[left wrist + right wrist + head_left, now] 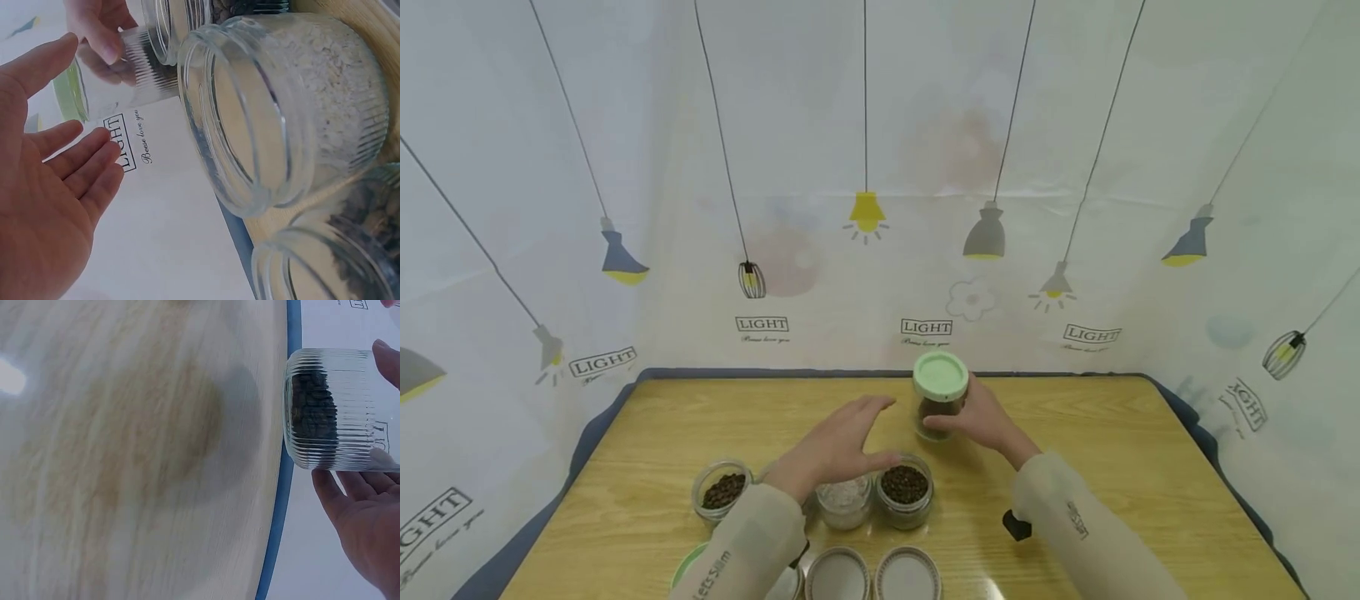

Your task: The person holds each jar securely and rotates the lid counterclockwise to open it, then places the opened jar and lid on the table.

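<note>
A ribbed glass jar [927, 407] with a pale green lid [940, 377] is in my right hand [988, 421], thumb on one side and fingers on the other. Dark beans [312, 412] fill its lower part; it appears raised off the table. To its left, my left hand [835, 446] holds nothing, its fingers extended and thumb apart. Below that hand stand open jars: one of pale flakes [340, 94], and one of dark brown beans [905, 485] on its right. Another jar of beans [724, 490] stands farther left. My left forearm hides part of the row.
Pale round lids [908, 575] lie in a row at the table's near edge, with a green lid [687, 563] partly behind my left sleeve. The wooden table [1112, 467] meets a printed cloth backdrop [820, 350] at the back and sides.
</note>
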Motion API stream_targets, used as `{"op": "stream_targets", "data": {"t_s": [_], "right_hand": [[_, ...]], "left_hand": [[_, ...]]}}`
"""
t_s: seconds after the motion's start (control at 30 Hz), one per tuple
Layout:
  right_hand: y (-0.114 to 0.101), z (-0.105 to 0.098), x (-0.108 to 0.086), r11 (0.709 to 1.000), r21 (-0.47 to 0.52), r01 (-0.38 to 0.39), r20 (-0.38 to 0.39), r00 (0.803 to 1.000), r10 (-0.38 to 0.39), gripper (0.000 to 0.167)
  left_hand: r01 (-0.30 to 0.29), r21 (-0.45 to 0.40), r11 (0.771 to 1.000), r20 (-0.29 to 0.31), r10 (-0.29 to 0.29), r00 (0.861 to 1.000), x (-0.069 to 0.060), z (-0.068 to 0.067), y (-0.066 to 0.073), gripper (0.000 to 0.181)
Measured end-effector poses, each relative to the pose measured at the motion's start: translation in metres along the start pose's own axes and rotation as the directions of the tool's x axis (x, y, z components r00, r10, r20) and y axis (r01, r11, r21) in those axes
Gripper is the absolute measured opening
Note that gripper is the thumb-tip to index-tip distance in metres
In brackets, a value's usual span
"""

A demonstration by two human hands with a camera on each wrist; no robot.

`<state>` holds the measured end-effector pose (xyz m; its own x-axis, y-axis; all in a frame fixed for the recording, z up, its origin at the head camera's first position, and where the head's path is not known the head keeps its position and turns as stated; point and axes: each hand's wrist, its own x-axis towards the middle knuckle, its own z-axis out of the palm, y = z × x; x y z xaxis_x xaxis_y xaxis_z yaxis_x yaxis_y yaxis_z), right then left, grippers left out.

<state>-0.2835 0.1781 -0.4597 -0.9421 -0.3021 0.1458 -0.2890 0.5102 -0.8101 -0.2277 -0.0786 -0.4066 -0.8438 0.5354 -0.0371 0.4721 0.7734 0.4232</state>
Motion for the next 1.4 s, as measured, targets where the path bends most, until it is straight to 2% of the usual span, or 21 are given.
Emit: {"op": "stream_targets", "data": {"t_s": [0.2, 0.37, 0.63, 0.8, 1.03, 1.3, 1.4], "right_hand": [[0.006, -0.009, -0.022, 1.000, 0.021, 0.010, -0.014, 1.000, -0.009, 0.092], [0.004, -0.016, -0.039, 1.000, 0.012, 0.014, -0.011, 1.000, -0.014, 0.090], [0.001, -0.027, -0.067, 1.000, 0.009, 0.018, -0.008, 1.000, -0.018, 0.087], [0.003, -0.030, -0.082, 0.998, 0.014, 0.057, 0.024, 0.998, -0.058, 0.083], [0.005, -0.029, -0.099, 1.000, 0.006, 0.020, 0.050, 0.999, -0.020, 0.087], [0.004, -0.029, -0.112, 0.999, 0.017, 0.028, 0.092, 0.995, -0.030, 0.083], [0.006, -0.028, -0.116, 0.999, 0.008, 0.031, 0.105, 0.994, -0.031, 0.085]], "left_hand": [[-0.063, 0.082, 0.995, -0.051, 0.068, 0.996, 0.000, 0.002, 0.009, 0.079], [-0.105, 0.113, 0.988, -0.088, 0.116, 0.989, 0.001, 0.003, 0.018, 0.077], [-0.216, 0.141, 0.966, -0.124, 0.234, 0.964, 0.005, -0.001, 0.044, 0.077], [-0.277, 0.155, 0.948, -0.109, 0.295, 0.949, 0.011, 0.000, 0.057, 0.075], [-0.393, 0.163, 0.905, -0.090, 0.410, 0.907, 0.022, 0.009, 0.072, 0.068], [-0.447, 0.182, 0.876, -0.019, 0.458, 0.889, 0.032, 0.015, 0.087, 0.068], [-0.456, 0.181, 0.871, 0.001, 0.463, 0.886, 0.033, 0.018, 0.092, 0.067]]}}
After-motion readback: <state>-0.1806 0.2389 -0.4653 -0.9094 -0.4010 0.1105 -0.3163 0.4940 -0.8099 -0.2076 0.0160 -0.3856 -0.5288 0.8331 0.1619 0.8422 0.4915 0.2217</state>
